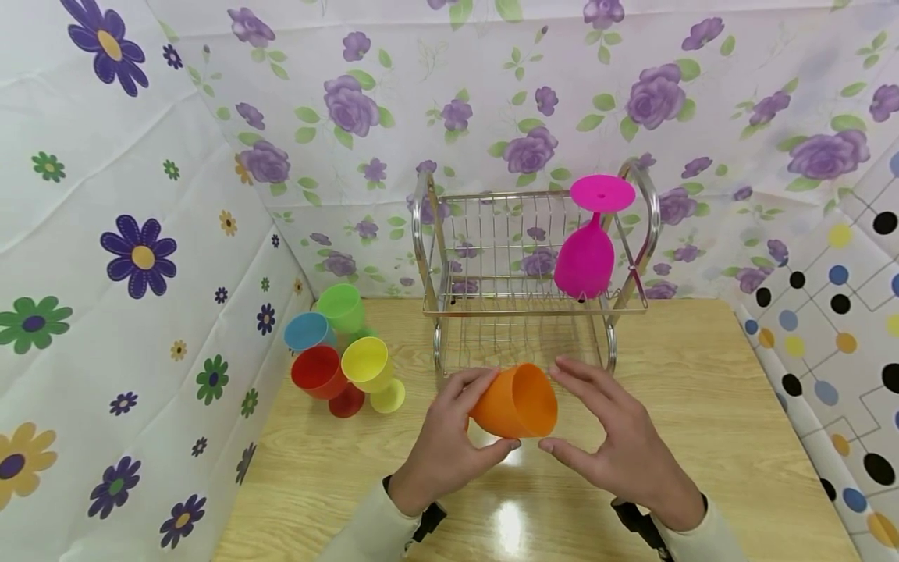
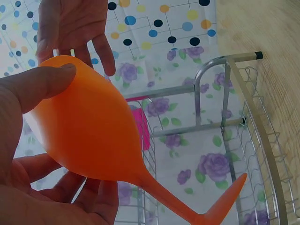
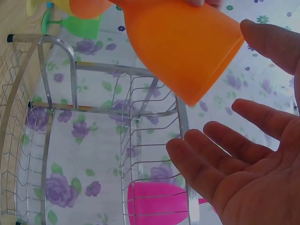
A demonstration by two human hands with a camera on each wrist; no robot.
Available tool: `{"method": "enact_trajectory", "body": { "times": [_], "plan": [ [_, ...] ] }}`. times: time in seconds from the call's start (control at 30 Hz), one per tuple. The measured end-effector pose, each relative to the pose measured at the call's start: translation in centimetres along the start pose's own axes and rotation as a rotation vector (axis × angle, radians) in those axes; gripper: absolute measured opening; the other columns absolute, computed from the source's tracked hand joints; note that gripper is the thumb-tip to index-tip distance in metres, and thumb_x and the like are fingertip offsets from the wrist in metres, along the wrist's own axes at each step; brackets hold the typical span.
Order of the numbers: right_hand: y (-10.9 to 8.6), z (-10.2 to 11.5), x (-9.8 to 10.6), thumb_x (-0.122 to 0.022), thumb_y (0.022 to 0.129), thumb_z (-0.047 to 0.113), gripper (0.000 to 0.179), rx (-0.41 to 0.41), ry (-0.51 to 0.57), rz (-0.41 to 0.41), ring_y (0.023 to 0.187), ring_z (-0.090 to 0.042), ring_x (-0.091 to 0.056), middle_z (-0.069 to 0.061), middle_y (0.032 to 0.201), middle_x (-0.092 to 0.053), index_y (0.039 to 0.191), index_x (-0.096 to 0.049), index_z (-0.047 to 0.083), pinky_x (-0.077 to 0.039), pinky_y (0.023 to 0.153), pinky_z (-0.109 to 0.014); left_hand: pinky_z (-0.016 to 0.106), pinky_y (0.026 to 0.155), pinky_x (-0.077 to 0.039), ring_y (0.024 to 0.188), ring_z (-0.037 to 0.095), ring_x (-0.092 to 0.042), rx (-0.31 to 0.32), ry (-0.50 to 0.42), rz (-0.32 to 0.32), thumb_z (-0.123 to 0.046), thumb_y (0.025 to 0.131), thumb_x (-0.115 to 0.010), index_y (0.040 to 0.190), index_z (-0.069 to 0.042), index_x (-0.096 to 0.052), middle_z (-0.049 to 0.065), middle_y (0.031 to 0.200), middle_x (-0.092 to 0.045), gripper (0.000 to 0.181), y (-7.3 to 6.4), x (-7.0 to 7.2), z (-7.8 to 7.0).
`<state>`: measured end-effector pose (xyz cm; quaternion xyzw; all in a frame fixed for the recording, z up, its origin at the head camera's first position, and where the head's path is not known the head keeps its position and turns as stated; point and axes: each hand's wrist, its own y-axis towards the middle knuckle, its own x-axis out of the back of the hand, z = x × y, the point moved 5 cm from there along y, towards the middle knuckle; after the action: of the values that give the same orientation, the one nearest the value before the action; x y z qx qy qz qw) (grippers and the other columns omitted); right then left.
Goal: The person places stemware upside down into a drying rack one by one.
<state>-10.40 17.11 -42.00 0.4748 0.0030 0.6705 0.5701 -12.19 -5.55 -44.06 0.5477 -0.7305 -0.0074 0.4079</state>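
An orange plastic goblet (image 1: 516,402) is tilted on its side above the table, its mouth turned to the right. My left hand (image 1: 449,437) grips its bowl, thumb on the near side and fingers round the far side. In the left wrist view the goblet's stem and foot (image 2: 225,199) point away from the palm. My right hand (image 1: 625,445) is spread beside the goblet's rim, its fingers extended. A small gap shows between most of the right fingers (image 3: 197,159) and the rim; the right thumb is close to it.
Behind the hands stands a two-tier metal dish rack (image 1: 520,312). A pink goblet (image 1: 586,261) rests upside down on its upper tier, at the right. Green (image 1: 342,308), blue (image 1: 309,333), red (image 1: 319,373) and yellow (image 1: 367,364) goblets stand together on the wooden table's left side.
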Motion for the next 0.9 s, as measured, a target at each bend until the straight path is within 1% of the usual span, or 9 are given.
{"method": "enact_trajectory", "body": {
  "times": [0.07, 0.13, 0.27, 0.37, 0.47, 0.57, 0.63, 0.73, 0.9],
  "plan": [
    [-0.1, 0.1, 0.0, -0.096, 0.078, 0.035, 0.087, -0.002, -0.001, 0.007, 0.142, -0.026, -0.055, -0.007, 0.156, -0.054, 0.152, -0.057, 0.011, -0.038, 0.117, -0.012, 0.037, 0.105, -0.059, 0.131, 0.023, -0.059, -0.027, 0.033, 0.02, -0.028, 0.081, -0.094, 0.155, -0.012, -0.053, 0.006, 0.146, -0.055, 0.087, 0.1, -0.3, -0.4],
    [-0.1, 0.3, 0.0, -0.096, 0.078, 0.037, 0.087, 0.02, -0.001, 0.004, 0.142, -0.027, -0.055, -0.008, 0.156, -0.054, 0.152, -0.057, 0.011, -0.039, 0.116, -0.012, 0.035, 0.104, -0.059, 0.132, 0.023, -0.058, -0.051, 0.057, 0.037, -0.029, 0.081, -0.094, 0.155, -0.011, -0.053, 0.007, 0.146, -0.055, 0.086, 0.2, -0.6, -0.7],
    [-0.2, 0.7, 0.1, -0.096, 0.078, 0.034, 0.089, 0.059, 0.01, 0.002, 0.142, -0.028, -0.056, -0.009, 0.156, -0.054, 0.154, -0.055, 0.012, -0.041, 0.114, -0.012, 0.032, 0.102, -0.059, 0.132, 0.023, -0.055, -0.071, 0.074, 0.081, -0.029, 0.082, -0.093, 0.154, -0.009, -0.053, 0.007, 0.147, -0.054, 0.085, 0.2, -1.0, -1.2],
    [-0.3, 0.8, -0.1, -0.097, 0.077, 0.031, 0.091, 0.059, 0.01, 0.025, 0.141, -0.027, -0.056, -0.009, 0.156, -0.053, 0.155, -0.054, 0.013, -0.043, 0.112, -0.011, 0.031, 0.102, -0.059, 0.133, 0.021, -0.054, -0.064, 0.075, 0.119, -0.028, 0.083, -0.093, 0.154, -0.009, -0.053, 0.005, 0.148, -0.053, 0.084, 0.2, -1.2, -1.4],
    [-0.5, 0.9, -0.4, -0.098, 0.074, 0.026, 0.092, 0.038, 0.007, 0.052, 0.136, -0.026, -0.059, -0.008, 0.153, -0.055, 0.154, -0.055, 0.014, -0.051, 0.105, -0.014, 0.031, 0.103, -0.058, 0.133, 0.02, -0.054, -0.065, 0.104, 0.146, -0.028, 0.082, -0.093, 0.155, -0.009, -0.053, 0.004, 0.148, -0.053, 0.085, 0.2, -1.3, -1.6],
    [-0.8, 0.8, -0.6, -0.099, 0.073, 0.024, 0.09, 0.015, 0.015, 0.066, 0.13, -0.024, -0.062, -0.006, 0.149, -0.056, 0.152, -0.057, 0.016, -0.061, 0.095, -0.024, 0.03, 0.104, -0.058, 0.133, 0.019, -0.054, -0.065, 0.129, 0.168, -0.03, 0.081, -0.094, 0.155, -0.01, -0.053, 0.003, 0.148, -0.053, 0.087, 0.1, -1.3, -1.6],
    [-1.0, 0.8, -0.7, -0.099, 0.073, 0.024, 0.09, -0.002, 0.032, 0.072, 0.128, -0.024, -0.063, -0.005, 0.148, -0.056, 0.152, -0.056, 0.017, -0.065, 0.089, -0.031, 0.029, 0.105, -0.057, 0.133, 0.018, -0.054, -0.057, 0.128, 0.183, -0.03, 0.081, -0.095, 0.155, -0.01, -0.053, 0.002, 0.149, -0.053, 0.088, 0.0, -1.5, -1.5],
    [-1.2, 0.7, -0.9, -0.099, 0.074, 0.024, 0.088, -0.009, 0.054, 0.073, 0.126, -0.023, -0.064, -0.004, 0.148, -0.056, 0.151, -0.057, 0.016, -0.066, 0.086, -0.036, 0.03, 0.107, -0.056, 0.136, 0.018, -0.052, -0.038, 0.116, 0.195, -0.031, 0.081, -0.095, 0.156, -0.012, -0.052, 0.001, 0.151, -0.052, 0.089, -0.3, -1.6, -1.3],
    [-1.4, 0.5, -0.8, -0.099, 0.074, 0.025, 0.087, -0.018, 0.071, 0.062, 0.125, -0.024, -0.066, -0.004, 0.147, -0.057, 0.149, -0.058, 0.017, -0.066, 0.086, -0.033, 0.031, 0.108, -0.056, 0.138, 0.018, -0.051, -0.015, 0.084, 0.192, -0.03, 0.082, -0.094, 0.156, -0.012, -0.052, 0.0, 0.153, -0.05, 0.087, -0.5, -1.7, -1.2]
  ]
}}
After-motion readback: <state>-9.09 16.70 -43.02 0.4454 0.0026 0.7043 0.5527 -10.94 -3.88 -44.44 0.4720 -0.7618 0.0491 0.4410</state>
